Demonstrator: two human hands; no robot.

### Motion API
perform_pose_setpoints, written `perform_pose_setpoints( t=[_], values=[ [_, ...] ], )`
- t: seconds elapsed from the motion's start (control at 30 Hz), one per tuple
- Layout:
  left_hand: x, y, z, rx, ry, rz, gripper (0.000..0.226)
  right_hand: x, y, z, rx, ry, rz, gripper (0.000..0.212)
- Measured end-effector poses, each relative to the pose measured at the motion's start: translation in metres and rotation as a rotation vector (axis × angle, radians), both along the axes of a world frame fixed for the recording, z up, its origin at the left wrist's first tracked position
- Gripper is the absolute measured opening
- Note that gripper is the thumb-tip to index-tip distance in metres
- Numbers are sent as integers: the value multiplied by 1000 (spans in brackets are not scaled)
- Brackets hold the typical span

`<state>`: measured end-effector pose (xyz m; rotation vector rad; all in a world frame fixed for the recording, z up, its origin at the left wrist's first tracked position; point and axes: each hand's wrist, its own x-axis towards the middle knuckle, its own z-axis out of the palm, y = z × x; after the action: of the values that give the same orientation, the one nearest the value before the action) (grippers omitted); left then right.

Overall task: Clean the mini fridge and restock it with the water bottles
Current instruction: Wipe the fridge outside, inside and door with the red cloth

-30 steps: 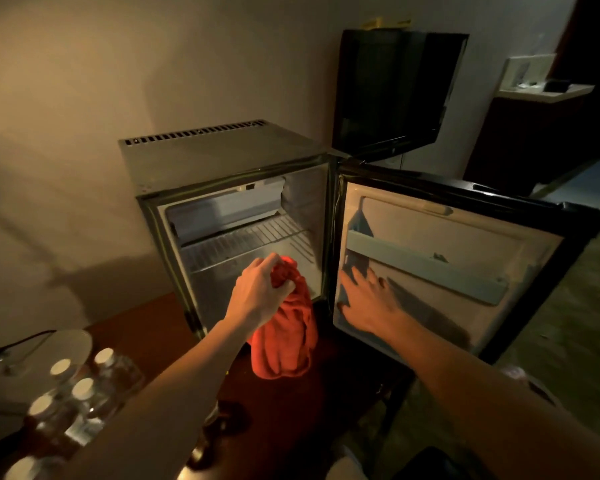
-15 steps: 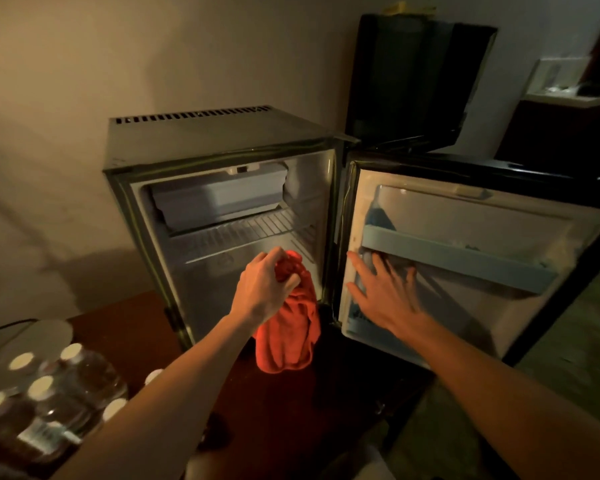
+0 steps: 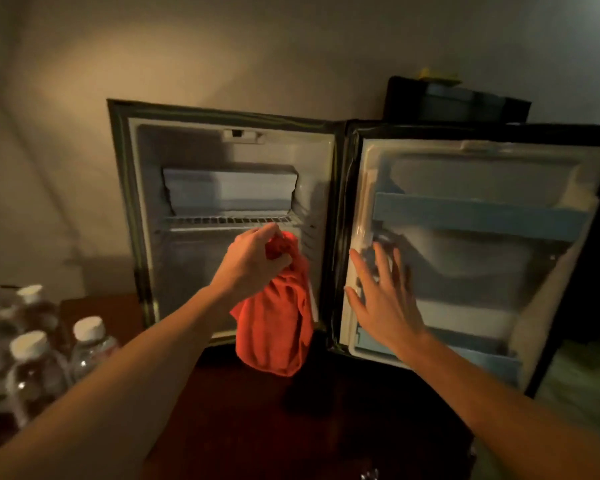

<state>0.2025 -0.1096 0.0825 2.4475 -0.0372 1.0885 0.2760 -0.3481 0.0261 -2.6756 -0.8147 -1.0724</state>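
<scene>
The mini fridge (image 3: 146, 202) stands open on a dark wooden surface, with a wire shelf (image 3: 229, 221) and a small freezer box inside and no bottles in it. My left hand (image 3: 253, 263) grips a bunched red cloth (image 3: 278, 327) in front of the fridge's lower compartment; the cloth hangs down past the bottom edge. My right hand (image 3: 383, 299) rests with spread, straight fingers on the inner side of the open door (image 3: 482, 271), near the hinge. Several water bottles (image 3: 32, 362) with white caps stand at the left.
The door swings out to the right, with a pale blue shelf rail (image 3: 478, 214) across it. A dark box-like object (image 3: 454, 100) sits behind the door at the back. A plain wall is behind the fridge. The dark tabletop (image 3: 291, 427) extends toward me.
The view has dropped lower and closer, so the fridge is now seen straight into. My left hand with the cloth has risen toward the wire shelf. My right hand stays on the door.
</scene>
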Motion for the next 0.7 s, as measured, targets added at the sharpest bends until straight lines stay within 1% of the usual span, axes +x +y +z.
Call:
perform_pose_setpoints(
  t=[0.07, 0.1, 0.17, 0.2, 0.27, 0.33, 0.37, 0.43, 0.47, 0.5, 0.53, 0.63, 0.7],
  values=[
    [-12, -5, -5, -10, -1, 59, 31, -10, -8, -16, -10, -74, 113, 69],
    [-19, -6, -8, -5, 16, 84, 33, -17, -9, -25, -35, -80, 194, 69],
    [-28, -8, -13, 10, 48, 123, 36, -32, -2, -37, -43, -13, 369, 73],
    [-33, -10, -15, 13, 66, 137, 36, -38, 6, -39, -8, 49, 461, 77],
    [-41, -14, -19, -1, 114, 143, 34, -49, 28, -39, 95, 244, 624, 95],
    [-48, -16, -27, -23, 124, 138, 30, -63, 51, -45, 131, 406, 758, 121],
    [-52, -16, -31, -54, 110, 146, 28, -68, 64, -49, 150, 436, 809, 132],
    [-62, -16, -36, -124, 80, 151, 28, -74, 87, -56, 266, 470, 886, 142],
    [-67, -17, -38, -150, 79, 145, 31, -76, 97, -61, 360, 488, 928, 142],
    [-74, -17, -41, -180, 88, 129, 35, -77, 106, -66, 451, 496, 966, 137],
    [-80, -16, -44, -212, 105, 115, 38, -78, 113, -70, 522, 491, 990, 126],
    [-101, -1, -52, -287, 175, 91, 47, -79, 129, -72, 582, 450, 1003, 89],
    [-117, 17, -56, -328, 224, 95, 58, -77, 136, -72, 592, 404, 993, 75]
  ],
)
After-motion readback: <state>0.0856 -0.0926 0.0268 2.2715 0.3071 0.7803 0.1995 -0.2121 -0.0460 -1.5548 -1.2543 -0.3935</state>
